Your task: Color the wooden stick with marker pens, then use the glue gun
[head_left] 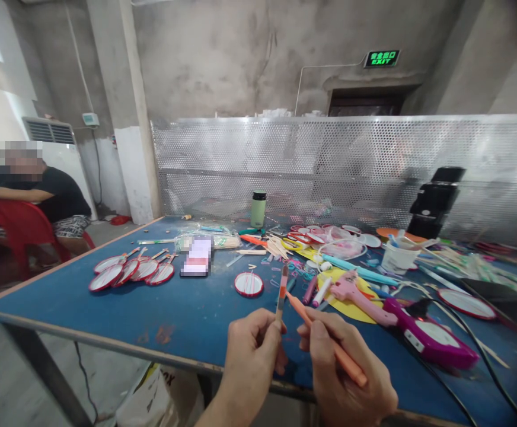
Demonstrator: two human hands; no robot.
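Note:
My left hand point(256, 356) pinches the lower end of a flat wooden stick point(282, 290), which stands upright with brown, pink, orange and grey bands on its upper part. My right hand point(347, 367) is closed round an orange marker pen point(325, 341). Its tip points up and left and meets the stick's edge near the orange band; whether it touches cannot be made out. Beyond the stick lies a round white disc with a red rim point(248, 284). Purple and white markers point(315, 290) rest just past my right hand.
Several red-rimmed discs on sticks point(129, 270) lie at the left beside a phone point(197, 256). A green bottle point(258, 209) stands at the back. To the right are a pink-and-purple glue gun point(431, 335), its cables and a white cup point(398, 258). Behind runs a perforated metal screen point(223, 154).

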